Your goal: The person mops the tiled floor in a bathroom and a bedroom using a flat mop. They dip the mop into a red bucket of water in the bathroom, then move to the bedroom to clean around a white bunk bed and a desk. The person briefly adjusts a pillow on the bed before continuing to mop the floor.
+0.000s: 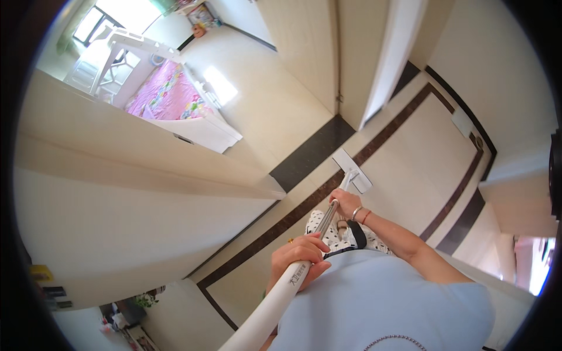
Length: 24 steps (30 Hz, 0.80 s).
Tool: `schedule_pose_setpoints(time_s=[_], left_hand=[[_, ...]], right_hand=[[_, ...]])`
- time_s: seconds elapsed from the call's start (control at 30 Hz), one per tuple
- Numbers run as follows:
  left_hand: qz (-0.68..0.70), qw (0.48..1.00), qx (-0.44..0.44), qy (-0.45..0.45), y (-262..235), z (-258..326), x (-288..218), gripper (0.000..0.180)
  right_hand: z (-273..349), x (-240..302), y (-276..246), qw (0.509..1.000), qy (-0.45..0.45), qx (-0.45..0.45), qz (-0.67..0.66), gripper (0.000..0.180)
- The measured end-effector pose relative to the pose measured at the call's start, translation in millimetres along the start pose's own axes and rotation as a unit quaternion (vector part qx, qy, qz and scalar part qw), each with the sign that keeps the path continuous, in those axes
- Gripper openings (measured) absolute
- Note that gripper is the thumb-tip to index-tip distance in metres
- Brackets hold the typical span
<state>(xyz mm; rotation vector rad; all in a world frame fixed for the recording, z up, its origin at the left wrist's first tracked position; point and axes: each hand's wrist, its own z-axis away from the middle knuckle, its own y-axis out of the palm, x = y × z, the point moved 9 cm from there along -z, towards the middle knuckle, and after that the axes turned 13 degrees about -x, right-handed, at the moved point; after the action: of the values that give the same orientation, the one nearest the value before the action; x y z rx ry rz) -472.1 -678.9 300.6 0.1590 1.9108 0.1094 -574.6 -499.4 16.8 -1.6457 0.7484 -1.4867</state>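
Best to press the white mop head (357, 178) flat on the floor (424, 169), a bit right of frame centre across the dark strip (383, 143), and steer lightly through the pole (284, 298), no yanking. Gripping with right hand (346, 203) farther down, off a forearm (398, 237) slanting in from lower right, and left hand (297, 257) at lower middle, with fingers of both clamped round the pole.
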Motion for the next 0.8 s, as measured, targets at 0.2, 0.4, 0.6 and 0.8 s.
schedule_pose_setpoints(time_s=[0.2, 0.4, 0.6, 0.8], left_hand=[[-0.018, 0.997, -0.063, 0.049, -52.1, -129.4, 35.7, 0.017], [-0.047, 0.993, -0.046, 0.097, -98.9, -288.0, 73.9, 0.020], [-0.061, 0.995, -0.019, 0.070, -136.8, -443.0, 108.6, 0.020], [-0.046, 0.998, -0.030, 0.031, -192.9, -569.9, 169.0, 0.021]], right_hand=[[-179.1, 42.1, 19.4, 0.994, -0.096, -0.003, -0.047, 0.012], [-357.2, 49.2, 38.8, 0.996, -0.053, 0.022, -0.063, 0.008], [-511.4, 60.6, 31.3, 0.992, -0.042, -0.024, -0.116, 0.015], [-642.7, 61.4, 59.9, 0.996, -0.042, -0.014, -0.076, 0.014]])
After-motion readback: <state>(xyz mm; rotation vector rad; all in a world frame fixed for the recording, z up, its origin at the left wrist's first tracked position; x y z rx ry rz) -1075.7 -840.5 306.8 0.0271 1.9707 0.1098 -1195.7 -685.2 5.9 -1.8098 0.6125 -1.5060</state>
